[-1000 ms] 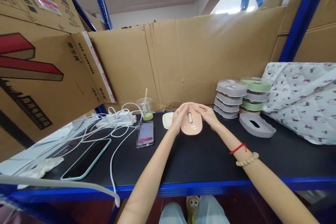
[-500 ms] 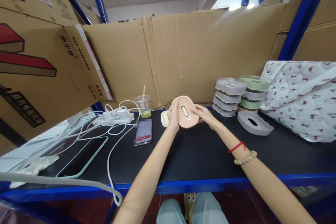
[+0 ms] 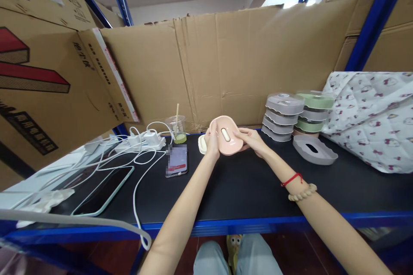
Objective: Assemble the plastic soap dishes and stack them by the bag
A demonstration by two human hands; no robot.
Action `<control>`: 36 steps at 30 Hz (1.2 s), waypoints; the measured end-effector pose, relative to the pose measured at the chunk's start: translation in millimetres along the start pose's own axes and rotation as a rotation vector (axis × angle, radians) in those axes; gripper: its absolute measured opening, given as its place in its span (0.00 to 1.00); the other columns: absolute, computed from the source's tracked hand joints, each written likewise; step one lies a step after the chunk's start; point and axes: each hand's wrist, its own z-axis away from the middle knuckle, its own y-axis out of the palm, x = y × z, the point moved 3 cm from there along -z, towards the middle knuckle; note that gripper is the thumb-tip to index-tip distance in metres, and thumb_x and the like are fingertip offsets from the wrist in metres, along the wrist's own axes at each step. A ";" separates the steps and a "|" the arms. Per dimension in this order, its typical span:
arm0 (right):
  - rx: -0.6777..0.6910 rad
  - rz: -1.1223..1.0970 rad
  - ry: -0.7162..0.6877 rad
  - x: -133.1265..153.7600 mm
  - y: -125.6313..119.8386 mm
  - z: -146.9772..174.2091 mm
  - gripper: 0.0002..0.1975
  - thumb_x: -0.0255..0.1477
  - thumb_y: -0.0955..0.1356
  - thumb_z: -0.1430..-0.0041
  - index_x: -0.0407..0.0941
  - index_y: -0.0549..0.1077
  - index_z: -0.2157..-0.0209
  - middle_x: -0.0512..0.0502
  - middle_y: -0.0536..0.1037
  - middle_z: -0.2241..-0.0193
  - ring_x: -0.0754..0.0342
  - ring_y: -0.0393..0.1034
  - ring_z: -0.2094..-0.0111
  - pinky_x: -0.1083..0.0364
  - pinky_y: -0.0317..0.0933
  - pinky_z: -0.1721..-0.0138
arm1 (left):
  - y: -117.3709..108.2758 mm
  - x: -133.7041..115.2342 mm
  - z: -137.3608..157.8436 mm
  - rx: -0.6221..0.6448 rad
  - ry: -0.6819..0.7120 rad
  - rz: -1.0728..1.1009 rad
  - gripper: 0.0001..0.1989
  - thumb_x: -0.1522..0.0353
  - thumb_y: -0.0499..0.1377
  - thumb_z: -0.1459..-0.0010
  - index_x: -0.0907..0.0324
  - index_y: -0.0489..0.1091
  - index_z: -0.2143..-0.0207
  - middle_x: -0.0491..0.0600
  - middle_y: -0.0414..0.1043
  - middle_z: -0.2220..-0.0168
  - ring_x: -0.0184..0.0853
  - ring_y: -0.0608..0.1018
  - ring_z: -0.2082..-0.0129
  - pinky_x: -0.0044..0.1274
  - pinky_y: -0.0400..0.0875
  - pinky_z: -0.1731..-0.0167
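Item in hand: pale pink oval plastic tray with a slot-shaped hole in its middle [image 3: 226, 135], held tilted above the black work surface [image 3: 238, 189], near the back edge in front of the brown cardboard wall [image 3: 226, 64].

Left hand [image 3: 211, 142]: fingers curled round the tray's left rim, thumb on the upper face. Right hand [image 3: 253, 139]: fingers closed on the right rim, partly beneath the tray. Both grips firm; neither hand spread wide.

Handling, as judged: thin moulded plastic, light, stiff, smooth-skinned and likely a little slippery; unlikely to shatter, yet apt to flex or crack if squeezed across the middle. Best taken at the raised rim on opposite sides, as at present; central slot also usable for a fingertip.

Nearby: small cream plastic piece [image 3: 201, 143] just behind the left hand, on the surface. Stacks of grey and green plastic trays [image 3: 298, 116] to the right, well apart from the hands; single grey tray with a slot [image 3: 314, 150] lying in front of them. Dark smartphone [image 3: 176, 160] to the left, clear plastic cup with a stick [image 3: 177, 131] behind it.

Change against half a second ago: tray slightly higher and tipped a touch more toward the camera; grips as before. Against one second ago: tray lifted off the surface and shifted left.
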 end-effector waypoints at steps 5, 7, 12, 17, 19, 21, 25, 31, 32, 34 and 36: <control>0.012 -0.014 -0.006 -3.0 -0.7 -2.1 0.10 0.32 0.72 0.52 0.43 0.76 0.67 0.53 0.75 0.83 0.58 0.70 0.82 0.60 0.67 0.84 | 0.0 1.7 -0.8 -0.002 -0.006 0.010 0.13 0.59 0.63 0.52 0.60 0.70 0.75 0.46 0.72 0.74 0.34 0.77 0.68 0.25 0.70 0.63; 0.032 -0.017 0.001 -4.0 -0.5 -2.7 0.12 0.31 0.73 0.53 0.43 0.75 0.64 0.53 0.76 0.82 0.57 0.71 0.81 0.60 0.68 0.84 | -0.4 2.2 -1.0 -0.014 -0.022 0.026 0.11 0.60 0.61 0.49 0.60 0.70 0.74 0.47 0.73 0.73 0.34 0.77 0.67 0.25 0.71 0.63; 0.036 -0.056 0.034 -6.6 0.9 -3.1 0.16 0.24 0.73 0.55 0.44 0.73 0.61 0.53 0.78 0.78 0.58 0.73 0.79 0.61 0.68 0.84 | -1.8 5.8 -3.5 -0.051 -0.060 0.065 0.05 0.67 0.58 0.46 0.59 0.70 0.67 0.46 0.75 0.70 0.33 0.78 0.65 0.22 0.72 0.65; -0.010 -0.136 0.032 -11.2 2.9 -5.0 0.12 0.25 0.72 0.52 0.44 0.72 0.62 0.52 0.77 0.78 0.59 0.73 0.78 0.60 0.71 0.79 | 0.3 13.5 -6.4 0.078 -0.183 -0.051 0.07 0.67 0.61 0.50 0.61 0.71 0.68 0.50 0.76 0.69 0.36 0.79 0.65 0.23 0.72 0.65; -0.015 -0.119 0.030 -13.7 2.3 -7.5 0.11 0.29 0.71 0.50 0.45 0.72 0.63 0.50 0.78 0.74 0.58 0.73 0.77 0.58 0.71 0.78 | -2.0 15.3 -8.4 0.059 -0.235 -0.091 0.09 0.65 0.62 0.51 0.62 0.72 0.69 0.52 0.76 0.70 0.37 0.79 0.67 0.24 0.72 0.67; -0.059 -0.055 0.013 -16.6 -2.1 -11.2 0.09 0.33 0.68 0.47 0.45 0.73 0.64 0.48 0.78 0.72 0.57 0.73 0.77 0.56 0.71 0.77 | -5.7 15.0 -11.6 0.008 -0.235 -0.106 0.10 0.66 0.63 0.53 0.63 0.72 0.69 0.52 0.76 0.70 0.37 0.79 0.68 0.25 0.73 0.67; -0.326 0.395 -0.180 -20.6 -21.8 -17.6 0.09 0.33 0.67 0.48 0.46 0.73 0.64 0.44 0.77 0.66 0.50 0.75 0.66 0.49 0.70 0.62 | -13.2 13.6 -17.3 -0.109 -0.200 -0.128 0.10 0.69 0.63 0.55 0.63 0.72 0.68 0.52 0.76 0.69 0.38 0.79 0.67 0.27 0.73 0.67; -0.442 1.005 -0.239 -35.5 -37.4 -25.1 0.28 0.32 0.71 0.54 0.47 0.69 0.48 0.36 0.66 0.47 0.36 0.57 0.42 0.39 0.53 0.46 | -12.0 17.8 -15.4 -0.066 -0.245 -0.141 0.06 0.70 0.60 0.52 0.62 0.71 0.69 0.51 0.75 0.72 0.38 0.79 0.67 0.27 0.73 0.66; -0.429 1.024 -0.196 -38.1 -38.8 -26.6 0.28 0.34 0.70 0.53 0.48 0.68 0.48 0.36 0.66 0.46 0.36 0.56 0.42 0.39 0.53 0.46 | -11.1 18.8 -15.0 -0.049 -0.256 -0.136 0.05 0.70 0.60 0.52 0.62 0.71 0.70 0.51 0.75 0.73 0.37 0.79 0.67 0.26 0.73 0.65; -0.395 1.033 -0.126 -41.0 -41.0 -28.7 0.26 0.35 0.70 0.51 0.49 0.68 0.48 0.36 0.67 0.48 0.37 0.59 0.44 0.40 0.55 0.48 | -9.5 20.5 -15.4 -0.016 -0.272 -0.111 0.04 0.70 0.59 0.51 0.62 0.71 0.71 0.51 0.75 0.72 0.37 0.79 0.67 0.26 0.72 0.64; -0.373 1.032 -0.083 -40.8 -42.5 -29.2 0.24 0.35 0.70 0.52 0.50 0.69 0.51 0.37 0.69 0.52 0.40 0.65 0.48 0.44 0.58 0.50 | -8.8 22.2 -17.0 0.006 -0.284 -0.080 0.05 0.69 0.58 0.50 0.61 0.71 0.71 0.51 0.76 0.71 0.37 0.79 0.66 0.26 0.72 0.62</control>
